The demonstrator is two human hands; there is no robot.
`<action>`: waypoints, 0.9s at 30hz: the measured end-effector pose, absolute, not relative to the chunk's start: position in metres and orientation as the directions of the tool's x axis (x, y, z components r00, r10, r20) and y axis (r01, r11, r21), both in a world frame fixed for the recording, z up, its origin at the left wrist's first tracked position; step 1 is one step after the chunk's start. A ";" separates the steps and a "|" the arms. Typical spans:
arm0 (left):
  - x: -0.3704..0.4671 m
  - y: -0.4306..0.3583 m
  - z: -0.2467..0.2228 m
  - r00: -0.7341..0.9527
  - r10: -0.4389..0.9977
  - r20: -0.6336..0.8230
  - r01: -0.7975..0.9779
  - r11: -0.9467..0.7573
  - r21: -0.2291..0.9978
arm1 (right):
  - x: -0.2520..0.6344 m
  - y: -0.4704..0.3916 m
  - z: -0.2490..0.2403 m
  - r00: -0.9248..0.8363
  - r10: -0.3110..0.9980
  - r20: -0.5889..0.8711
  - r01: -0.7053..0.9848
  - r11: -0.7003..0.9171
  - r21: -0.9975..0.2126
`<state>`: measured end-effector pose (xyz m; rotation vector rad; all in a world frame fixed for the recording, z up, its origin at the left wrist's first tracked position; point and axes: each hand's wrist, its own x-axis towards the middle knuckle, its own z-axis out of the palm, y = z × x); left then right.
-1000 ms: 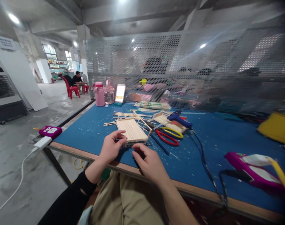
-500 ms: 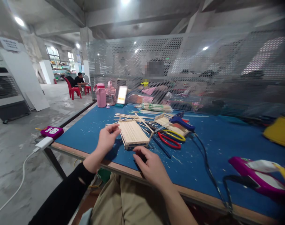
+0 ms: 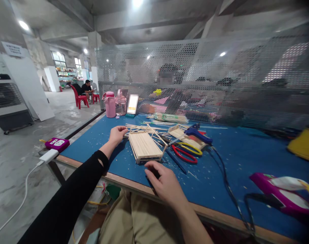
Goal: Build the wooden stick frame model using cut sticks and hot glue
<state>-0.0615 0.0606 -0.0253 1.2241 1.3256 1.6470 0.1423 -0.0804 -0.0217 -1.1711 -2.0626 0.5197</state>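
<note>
Both arms forward, hands apart.
Left hand [image 3: 118, 134] farther out, palm down, fingertips together; black sleeve [image 3: 75, 189] to wrist. Right hand [image 3: 162, 178] nearer body, fingers curled, thumb apart from index; forearm bare.

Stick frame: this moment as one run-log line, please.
left hand: at loose sticks | right hand: near stick frame, not gripping | stick frame: on blue table
</note>
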 end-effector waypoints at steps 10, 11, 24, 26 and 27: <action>-0.059 0.055 -0.025 -0.322 0.915 0.243 -0.023 -0.264 0.964 | 0.143 -0.080 -0.024 -0.356 0.852 0.385 0.582 0.524 -0.622; -0.061 0.055 -0.025 -0.342 0.906 0.249 -0.021 -0.273 0.962 | 0.143 -0.080 -0.024 -0.358 0.851 0.385 0.583 0.525 -0.619; -0.063 0.059 -0.032 -0.294 0.921 0.257 -0.093 -0.295 0.951 | 0.143 -0.081 -0.023 -0.351 0.849 0.396 0.578 0.529 -0.621; -0.062 0.059 -0.032 -0.275 0.929 0.247 -0.104 -0.284 0.953 | 0.143 -0.081 -0.022 -0.347 0.849 0.398 0.583 0.528 -0.618; -0.062 0.058 -0.032 -0.268 0.932 0.244 -0.106 -0.280 0.954 | 0.143 -0.081 -0.022 -0.344 0.849 0.400 0.585 0.527 -0.616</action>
